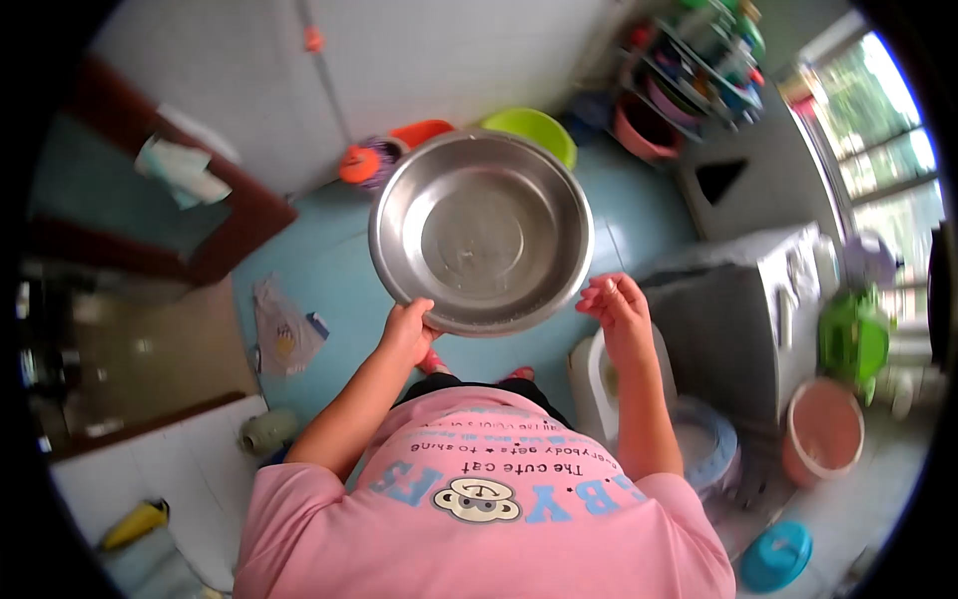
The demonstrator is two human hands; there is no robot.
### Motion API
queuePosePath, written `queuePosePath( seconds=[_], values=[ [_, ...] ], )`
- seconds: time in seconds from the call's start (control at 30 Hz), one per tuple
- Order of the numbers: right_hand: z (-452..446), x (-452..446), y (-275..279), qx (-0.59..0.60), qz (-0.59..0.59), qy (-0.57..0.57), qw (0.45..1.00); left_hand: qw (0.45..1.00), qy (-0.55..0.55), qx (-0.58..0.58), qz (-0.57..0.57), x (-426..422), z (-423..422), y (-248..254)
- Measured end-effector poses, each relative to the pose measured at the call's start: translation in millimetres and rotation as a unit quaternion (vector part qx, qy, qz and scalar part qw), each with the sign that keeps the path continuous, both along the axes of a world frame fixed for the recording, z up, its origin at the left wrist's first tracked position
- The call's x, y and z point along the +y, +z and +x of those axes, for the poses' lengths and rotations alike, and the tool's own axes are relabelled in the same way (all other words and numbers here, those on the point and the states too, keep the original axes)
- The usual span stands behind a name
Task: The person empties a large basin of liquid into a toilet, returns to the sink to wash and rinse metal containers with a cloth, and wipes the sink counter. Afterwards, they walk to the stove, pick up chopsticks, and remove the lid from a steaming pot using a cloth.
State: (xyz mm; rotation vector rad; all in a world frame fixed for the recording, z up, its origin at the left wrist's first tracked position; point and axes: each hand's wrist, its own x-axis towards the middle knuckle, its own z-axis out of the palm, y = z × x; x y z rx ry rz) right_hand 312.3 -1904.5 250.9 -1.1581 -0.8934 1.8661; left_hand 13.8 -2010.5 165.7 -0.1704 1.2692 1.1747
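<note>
A wide stainless steel basin [449, 295] is held up in front of my body, its inside facing me. Its bottom looks wet, with a little clear liquid or shine in the middle. My left hand [407, 327] grips the near left rim, thumb on top and fingers underneath. Just off the right side of the rim is my right hand [617, 304], loosely curled with its fingers a little apart and nothing visible in it.
Behind the basin stand a green tub [534, 128] and a mop [364, 168] against the wall. At right are a toilet [589, 374], a covered washing machine [723, 319] and a pink bucket [823, 434]. A plastic bag [284, 329] lies on the blue floor, near the doorway.
</note>
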Motion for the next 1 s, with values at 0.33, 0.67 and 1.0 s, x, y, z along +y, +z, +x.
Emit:
queuePosePath(
  seconds=[0.33, 0.67, 1.0],
  values=[
    [-250, -22, 0, -0.013, 0.044, 0.311, 0.949, 0.973, 0.227, 0.037, -0.008, -183, -140, 19],
    [-473, -37, -25, 0.017, 0.027, 0.552, 0.833, 0.859, 0.509, 0.003, -0.052, -261, -196, 2],
    [-750, -124, -35, 0.058, 0.088, 0.779, 0.618, 0.719, 0.691, 0.019, -0.077, -288, -283, 13]
  ],
)
